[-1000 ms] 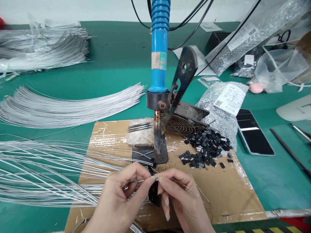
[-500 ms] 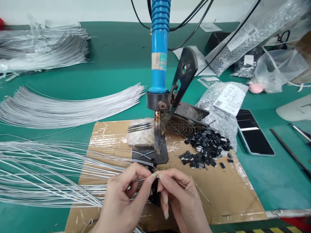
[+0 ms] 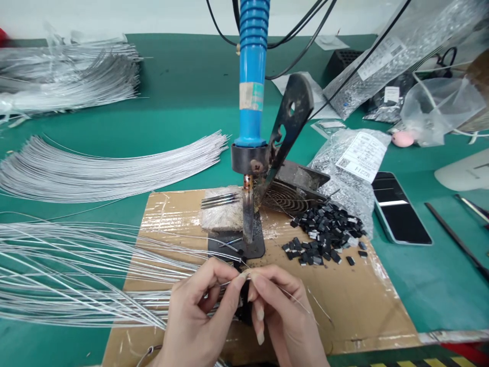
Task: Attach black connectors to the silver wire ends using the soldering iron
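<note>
Wire (image 3: 295, 297), thin and pale, is pinched between thumb and forefinger of the left hand (image 3: 202, 318) and of the right hand (image 3: 289, 311) — the two grips close together over the cardboard (image 3: 367, 300), on the near side of the blue-handled soldering iron (image 3: 251, 122). More wires (image 3: 76, 270) spread leftward onto the green table (image 3: 183, 92), while small black pieces (image 3: 328, 232) lie heaped beyond the right hand.

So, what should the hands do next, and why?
Probably ease the right hand slightly outward along the thin silvery wire while the left hand holds firm. Both appear to pinch it, fingertips nearly meeting, and a fine length trails past the right fingertips. Moving sideways should also avoid the dark metal tip of the blue-handled iron just beyond.
</note>
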Tool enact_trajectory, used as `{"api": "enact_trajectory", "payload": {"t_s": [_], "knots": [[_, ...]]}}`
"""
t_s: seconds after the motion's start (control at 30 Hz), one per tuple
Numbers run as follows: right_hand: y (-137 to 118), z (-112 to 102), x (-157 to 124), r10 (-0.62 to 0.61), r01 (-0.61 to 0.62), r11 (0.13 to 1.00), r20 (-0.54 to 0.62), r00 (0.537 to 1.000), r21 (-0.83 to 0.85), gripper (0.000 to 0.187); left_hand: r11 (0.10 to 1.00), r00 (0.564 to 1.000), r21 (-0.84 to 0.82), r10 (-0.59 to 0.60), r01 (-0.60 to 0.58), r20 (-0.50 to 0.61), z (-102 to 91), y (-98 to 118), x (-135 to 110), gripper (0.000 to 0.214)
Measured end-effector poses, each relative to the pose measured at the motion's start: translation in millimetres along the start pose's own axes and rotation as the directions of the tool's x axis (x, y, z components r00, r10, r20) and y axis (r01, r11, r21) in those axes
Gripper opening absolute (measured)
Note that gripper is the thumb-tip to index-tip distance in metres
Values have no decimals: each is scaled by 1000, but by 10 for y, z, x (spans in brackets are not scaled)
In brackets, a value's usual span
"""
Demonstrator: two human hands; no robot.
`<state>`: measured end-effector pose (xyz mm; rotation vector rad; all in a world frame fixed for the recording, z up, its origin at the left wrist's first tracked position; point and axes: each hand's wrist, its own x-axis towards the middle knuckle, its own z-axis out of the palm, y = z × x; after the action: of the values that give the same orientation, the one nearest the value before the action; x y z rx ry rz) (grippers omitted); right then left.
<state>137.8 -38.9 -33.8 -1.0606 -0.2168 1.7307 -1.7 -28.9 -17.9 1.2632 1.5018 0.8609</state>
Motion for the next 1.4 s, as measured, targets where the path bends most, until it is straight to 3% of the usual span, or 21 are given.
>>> {"api": "enact_trajectory", "payload": {"t_s": [0.23,0.47,0.63,1.03,1.4], "knots": [[34,37,-11,-14,15,999,-21,1000,35,31,999,997,-34,-5,2,-74,61,-49,-30,23],[-36,45,-6,-23,23,1000,-22,999,3,33,994,993,-91,-73,64,-98,77,70,6,20],[-19,-2,-12,-82,80,992,-14,997,-97,27,991,987,-108,-88,74,-135,86,106,14,18],[-19,-34,-27,-79,79,990,-1,997,-114,25,1000,992,-27,9,-12,-126,57,-6,-30,18],[-121,-166,61,38,-24,994,133,990,-105,24,988,989,86,134,-127,-70,2,-90,-35,18]]}}
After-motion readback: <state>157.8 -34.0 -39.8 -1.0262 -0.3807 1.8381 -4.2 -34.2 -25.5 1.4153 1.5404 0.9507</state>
